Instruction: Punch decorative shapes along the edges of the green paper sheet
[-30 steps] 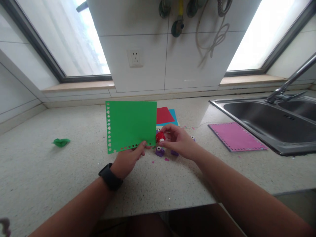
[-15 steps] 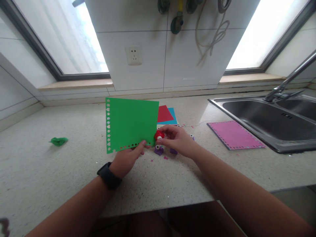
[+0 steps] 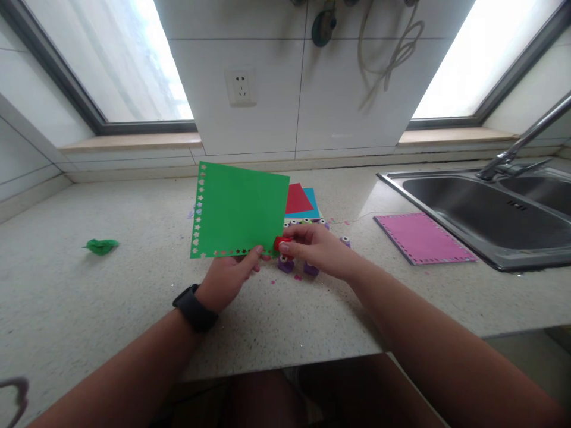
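Two bare hands meet at the middle of the frame: the left hand (image 3: 229, 274), a black band at its wrist, pinches the lower edge of a stiff green paper sheet (image 3: 241, 210) whose left and bottom borders are pierced with small star and heart cutouts. The right hand (image 3: 317, 249) closes its fingertips on a small red plastic punch (image 3: 280, 242) at the sheet's lower right corner, above a speckled stone counter (image 3: 111, 297); right of centre a matte pink sheet (image 3: 422, 238) lies flat beside a steel sink (image 3: 482, 217)

Green card (image 3: 241, 214), punched along two edges, stands tilted, a red punch (image 3: 281, 242) at its lower corner.
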`<state>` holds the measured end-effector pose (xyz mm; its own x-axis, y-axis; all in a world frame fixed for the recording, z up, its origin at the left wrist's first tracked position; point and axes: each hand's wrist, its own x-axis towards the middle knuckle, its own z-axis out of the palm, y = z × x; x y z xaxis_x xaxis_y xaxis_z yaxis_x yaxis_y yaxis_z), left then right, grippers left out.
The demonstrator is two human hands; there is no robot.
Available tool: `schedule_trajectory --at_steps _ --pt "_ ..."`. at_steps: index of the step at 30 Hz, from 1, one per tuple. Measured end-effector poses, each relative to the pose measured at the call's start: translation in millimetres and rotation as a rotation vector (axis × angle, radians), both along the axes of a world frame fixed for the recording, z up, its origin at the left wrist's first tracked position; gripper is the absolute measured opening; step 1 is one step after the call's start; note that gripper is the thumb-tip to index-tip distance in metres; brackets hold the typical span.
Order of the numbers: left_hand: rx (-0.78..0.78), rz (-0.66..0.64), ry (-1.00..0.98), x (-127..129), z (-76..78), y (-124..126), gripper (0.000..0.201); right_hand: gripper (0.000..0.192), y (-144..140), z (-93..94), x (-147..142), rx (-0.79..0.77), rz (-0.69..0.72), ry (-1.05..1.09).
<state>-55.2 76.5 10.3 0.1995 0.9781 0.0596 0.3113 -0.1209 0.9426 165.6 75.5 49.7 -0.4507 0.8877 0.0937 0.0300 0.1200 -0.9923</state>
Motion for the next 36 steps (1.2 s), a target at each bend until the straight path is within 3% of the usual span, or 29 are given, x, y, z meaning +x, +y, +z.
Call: schedule_trajectory --at_steps 10,36 --pt "-0.016 0.002 -0.052 0.9 1.2 0.4 0.042 0.032 -2.2 7.8 -3.8 -0.039 -0.007 -0.152" --pt "-0.002 0.008 -0.059 2.2 1.9 -0.3 0.040 0.037 1.7 -0.5 -3.2 -0.022 0.005 -0.152"
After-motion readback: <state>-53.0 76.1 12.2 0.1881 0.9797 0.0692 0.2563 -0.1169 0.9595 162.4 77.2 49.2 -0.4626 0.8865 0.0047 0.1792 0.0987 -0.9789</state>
